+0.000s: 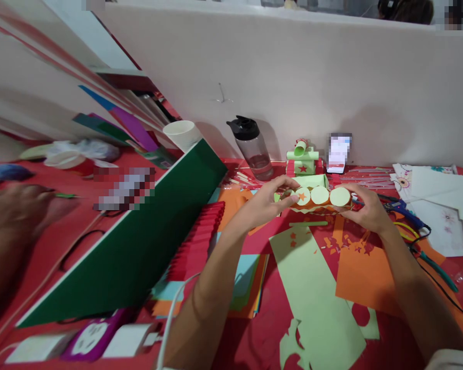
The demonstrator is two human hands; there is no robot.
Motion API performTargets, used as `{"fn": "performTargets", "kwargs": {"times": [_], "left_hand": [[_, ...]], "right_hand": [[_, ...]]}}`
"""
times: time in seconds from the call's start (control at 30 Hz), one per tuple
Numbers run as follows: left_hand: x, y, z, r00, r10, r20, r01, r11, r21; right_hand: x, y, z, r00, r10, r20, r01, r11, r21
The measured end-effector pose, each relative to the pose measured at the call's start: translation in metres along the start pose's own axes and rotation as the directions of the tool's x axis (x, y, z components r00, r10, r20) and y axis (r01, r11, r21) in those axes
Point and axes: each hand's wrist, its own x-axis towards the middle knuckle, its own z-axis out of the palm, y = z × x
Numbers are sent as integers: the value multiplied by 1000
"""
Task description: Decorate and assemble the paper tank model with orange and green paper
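Observation:
Between my two hands is a paper craft piece (319,196) with a row of round pale green discs along its front. One disc bears an orange star (302,197). My left hand (272,203) grips the left end, its thumb by the star. The fingers of my right hand (366,208) close on the right end. Just behind stands a small green and red paper model (301,163) with a red star. Below the piece lie a thin green paper roll (307,223), a long pale green sheet (318,293) and small orange paper cutouts (345,242).
A green board (139,252) leans across the left. Behind are a water bottle (253,149) and a propped phone (338,153). A blue glue gun (407,211) and pliers (438,270) lie right. Another person's hand (15,216) is far left. Chargers (127,340) sit in front.

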Motion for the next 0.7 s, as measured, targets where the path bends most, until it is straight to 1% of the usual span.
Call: {"fn": "performTargets", "kwargs": {"times": [0.17, 0.3, 0.4, 0.6, 0.7], "left_hand": [[-1, 2, -1, 1000, -19, 16, 19, 999, -35], [-1, 6, 3, 999, -43, 0, 43, 999, 16], [-1, 5, 6, 999, -51, -4, 51, 999, 12], [0, 2, 12, 996, -84, -36, 83, 996, -17], [1, 4, 15, 995, -76, -58, 76, 997, -8]], "right_hand": [[0, 1, 0, 1000, 5, 6, -5, 1000, -5], [0, 1, 0, 1000, -2, 6, 2, 1000, -14], [0, 1, 0, 1000, -13, 1, 13, 1000, -14], [0, 0, 0, 1000, -29, 8, 29, 999, -17], [0, 0, 0, 1000, -19, 10, 19, 1000, -9]]}}
